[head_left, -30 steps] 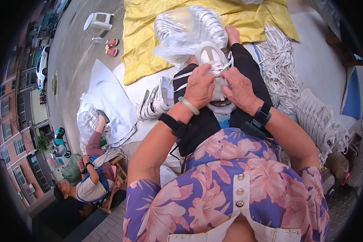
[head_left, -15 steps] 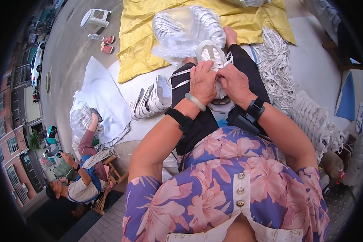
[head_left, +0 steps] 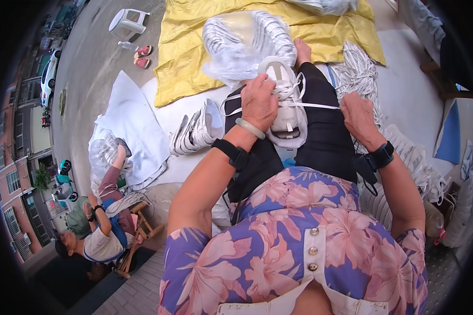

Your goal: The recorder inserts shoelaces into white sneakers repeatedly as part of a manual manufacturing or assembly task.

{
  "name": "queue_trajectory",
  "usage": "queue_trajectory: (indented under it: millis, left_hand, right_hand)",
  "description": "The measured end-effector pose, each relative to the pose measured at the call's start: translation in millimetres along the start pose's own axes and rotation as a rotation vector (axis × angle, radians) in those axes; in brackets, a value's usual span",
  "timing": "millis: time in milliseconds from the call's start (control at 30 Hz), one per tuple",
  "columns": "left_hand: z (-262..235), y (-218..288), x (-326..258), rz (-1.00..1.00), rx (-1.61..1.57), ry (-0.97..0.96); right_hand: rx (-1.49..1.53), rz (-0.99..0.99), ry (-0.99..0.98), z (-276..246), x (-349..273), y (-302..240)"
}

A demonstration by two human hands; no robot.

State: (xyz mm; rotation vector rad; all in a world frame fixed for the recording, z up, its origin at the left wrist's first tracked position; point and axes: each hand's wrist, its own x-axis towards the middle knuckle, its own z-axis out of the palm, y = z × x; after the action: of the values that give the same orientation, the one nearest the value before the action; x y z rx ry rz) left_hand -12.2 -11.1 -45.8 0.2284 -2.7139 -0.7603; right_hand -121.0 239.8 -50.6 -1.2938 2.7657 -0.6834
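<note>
A white and grey sneaker upper (head_left: 286, 122) lies between my thighs, its toe pointing away from me. My left hand (head_left: 259, 103) is closed on the upper's left side. From the eyelets a white shoelace (head_left: 320, 106) runs taut to the right, its far part pinched in my right hand (head_left: 359, 113), which is held above my right thigh. Another stretch of lace loops out to the left of my left hand, over the dark trouser leg. Lace crossings show on the front of the upper; its left edge is hidden under my fingers.
Plastic-wrapped uppers (head_left: 247, 42) lie on a yellow sheet (head_left: 186, 68) ahead. Stacked uppers (head_left: 194, 128) stand at left; a heap of laces (head_left: 358, 73) and more uppers (head_left: 404, 152) lie at right. Farther left, a co-worker (head_left: 100, 231) sits; a white stool (head_left: 127, 22) stands beyond.
My right hand has moved from the middle of the upper out to the right, drawing the lace straight. My left hand has shifted slightly down and left, staying on the upper.
</note>
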Motion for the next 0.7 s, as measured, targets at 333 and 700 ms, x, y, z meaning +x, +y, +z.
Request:
queue_trajectory:
  millis: [333, 700]
  left_hand:
    - [-2.9, 3.3, 11.9, 0.247, 0.171, -0.04]
    - [-5.6, 12.3, 10.3, 0.272, 0.418, -0.102]
  right_hand:
    - [0.19, -0.045, -0.034, 11.5, 22.6, -27.3]
    - [0.379, -0.137, -0.081, 30.8, 36.5, -45.1]
